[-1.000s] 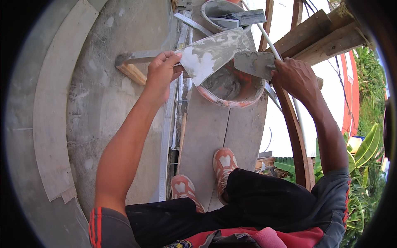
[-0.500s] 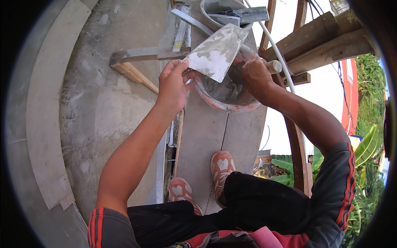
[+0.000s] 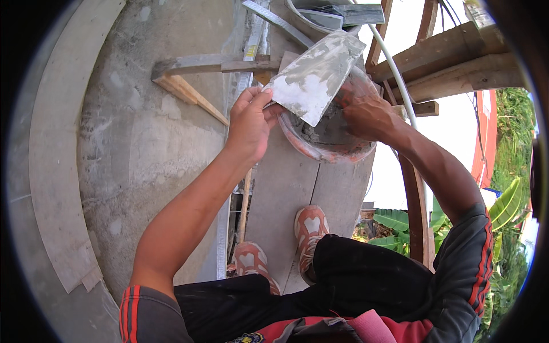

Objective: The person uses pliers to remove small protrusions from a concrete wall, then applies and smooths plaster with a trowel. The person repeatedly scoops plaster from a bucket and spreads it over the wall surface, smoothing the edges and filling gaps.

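Note:
My left hand is closed on the near-left edge of a flat plate, smeared with grey and white mortar, tilted over an orange, cement-coated bucket. My right hand reaches into the bucket at its right side, closed on a trowel whose blade is down in the grey wet mortar. The plate covers part of the bucket's opening, and my right fingers partly hide the trowel's handle.
A second bucket with tools lies beyond. A metal straightedge and wooden brace are at left. Timber beams and a white pipe border the right. My feet stand on a grey plank platform.
My right hand has lowered the trowel from beside the plate into the bucket. My left hand and the plate have shifted right, and the plate's angle has changed slightly.

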A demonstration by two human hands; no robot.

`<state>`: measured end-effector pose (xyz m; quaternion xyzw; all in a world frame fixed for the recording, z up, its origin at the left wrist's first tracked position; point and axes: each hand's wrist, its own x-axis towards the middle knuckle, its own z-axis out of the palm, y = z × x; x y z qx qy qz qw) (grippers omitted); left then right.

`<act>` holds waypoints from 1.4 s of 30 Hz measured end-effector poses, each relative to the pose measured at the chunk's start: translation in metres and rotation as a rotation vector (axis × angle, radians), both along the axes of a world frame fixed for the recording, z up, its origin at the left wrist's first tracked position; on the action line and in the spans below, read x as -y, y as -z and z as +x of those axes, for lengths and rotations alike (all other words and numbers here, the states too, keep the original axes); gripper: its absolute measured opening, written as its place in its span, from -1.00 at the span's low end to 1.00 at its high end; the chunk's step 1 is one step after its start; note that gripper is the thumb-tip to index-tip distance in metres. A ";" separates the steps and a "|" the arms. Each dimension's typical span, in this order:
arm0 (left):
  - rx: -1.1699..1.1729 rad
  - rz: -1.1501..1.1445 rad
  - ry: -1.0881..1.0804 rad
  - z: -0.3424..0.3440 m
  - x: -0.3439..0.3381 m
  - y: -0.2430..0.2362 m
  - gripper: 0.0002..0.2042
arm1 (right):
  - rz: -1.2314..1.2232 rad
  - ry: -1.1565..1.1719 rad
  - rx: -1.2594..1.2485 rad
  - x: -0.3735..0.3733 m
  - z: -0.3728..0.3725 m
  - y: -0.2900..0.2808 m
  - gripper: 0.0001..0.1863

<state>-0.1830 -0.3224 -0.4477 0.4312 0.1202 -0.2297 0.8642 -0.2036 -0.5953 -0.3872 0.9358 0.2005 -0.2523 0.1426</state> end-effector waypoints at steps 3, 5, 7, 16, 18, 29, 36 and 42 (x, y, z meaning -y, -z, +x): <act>0.000 -0.010 0.002 -0.001 -0.001 0.000 -0.91 | 0.102 0.045 0.020 0.003 -0.005 0.001 -0.78; 0.002 -0.015 0.004 0.000 0.001 0.000 -0.91 | 0.141 0.043 0.048 0.013 -0.006 0.013 -0.77; 0.000 -0.011 0.011 0.001 0.001 0.000 -0.91 | 0.193 -0.045 0.180 0.018 -0.008 0.022 -0.75; -0.003 -0.024 0.001 0.001 -0.003 0.002 -0.88 | 0.316 0.099 0.129 0.035 0.000 -0.005 -0.65; -0.010 -0.023 0.010 0.003 -0.003 0.001 -0.88 | 0.328 0.101 0.107 0.046 -0.001 -0.007 -0.65; 0.074 0.027 0.044 0.014 -0.008 -0.020 -0.88 | 0.171 0.211 0.063 0.096 -0.002 -0.026 -0.64; 0.087 0.044 0.051 0.019 -0.004 -0.022 -0.88 | 0.091 -0.051 0.196 0.058 0.016 -0.006 -0.70; 0.063 0.032 0.043 0.016 0.000 -0.018 -0.88 | -0.014 -0.285 0.221 0.031 0.033 0.031 -0.78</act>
